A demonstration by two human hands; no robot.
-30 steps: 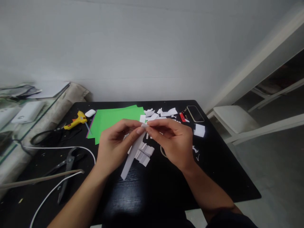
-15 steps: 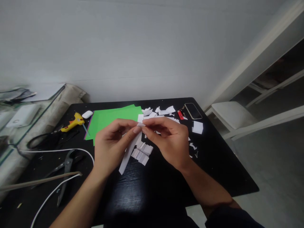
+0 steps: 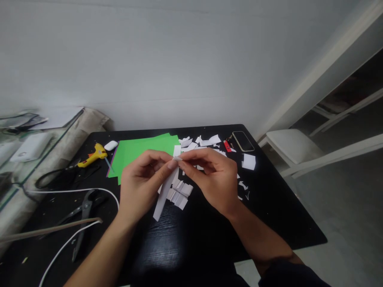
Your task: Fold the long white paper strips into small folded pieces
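A narrow white paper strip [image 3: 162, 202] is pinched between both my hands above the table. My left hand [image 3: 143, 184] grips it between thumb and forefinger, and its long end hangs down toward me at a slant. The thumb and forefinger of my right hand [image 3: 213, 175] close on the strip at the same spot, where it looks folded; the fingertips partly cover the fold. Just below the hands lies a small creased, folded white paper piece [image 3: 181, 194]. Green paper sheets [image 3: 143, 146] lie behind my left hand.
White paper scraps [image 3: 209, 140], a red lighter [image 3: 227, 146] and a phone [image 3: 243, 141] lie at the back right of the black table [image 3: 275, 207]. On the left are a yellow glue gun [image 3: 95, 155], a white case [image 3: 111, 145], pliers [image 3: 85, 211] and a white cable [image 3: 61, 255].
The strip's hanging end has swung slightly to the right and stands a bit steeper. Both hands keep their pinch at nearly the same place.
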